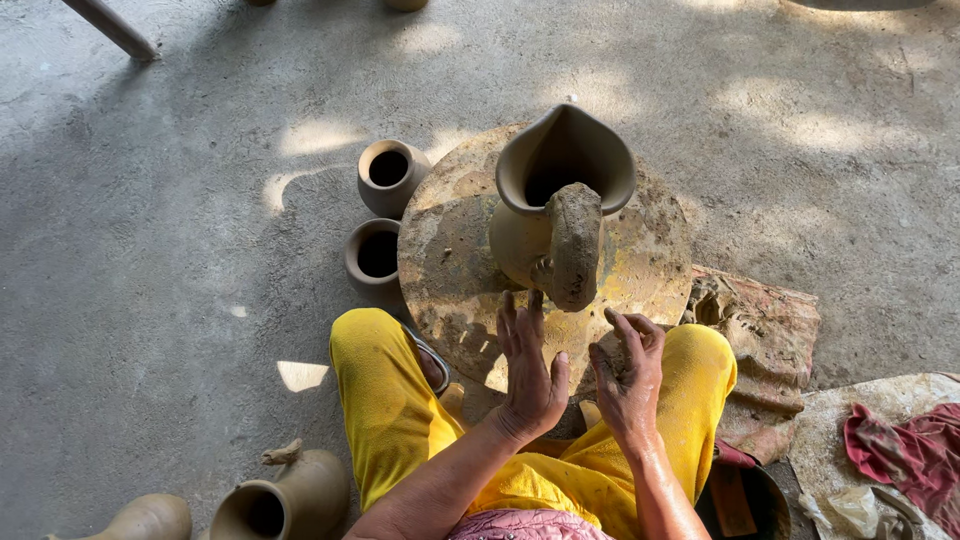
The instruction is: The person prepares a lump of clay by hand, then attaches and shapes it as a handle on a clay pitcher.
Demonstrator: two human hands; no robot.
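Note:
A wet clay jug (560, 190) with a pointed spout and a thick handle stands on a round clay-smeared wheel (455, 260) in front of my knees. My left hand (528, 365) is flat and open, fingers straight, just below the jug's base. My right hand (630, 370) is beside it with fingers curled over what looks like a small lump of clay (612, 352). Both hands hover above the wheel's near edge, apart from the jug. My legs in yellow trousers (385, 400) flank the wheel.
Two small clay pots (388, 175) (373, 255) stand left of the wheel. Finished jugs (285, 495) (140, 520) lie at the lower left. Clay-stained cloths (760, 340), a red rag (905, 450) and a dark bowl (775, 510) sit to the right on the concrete floor.

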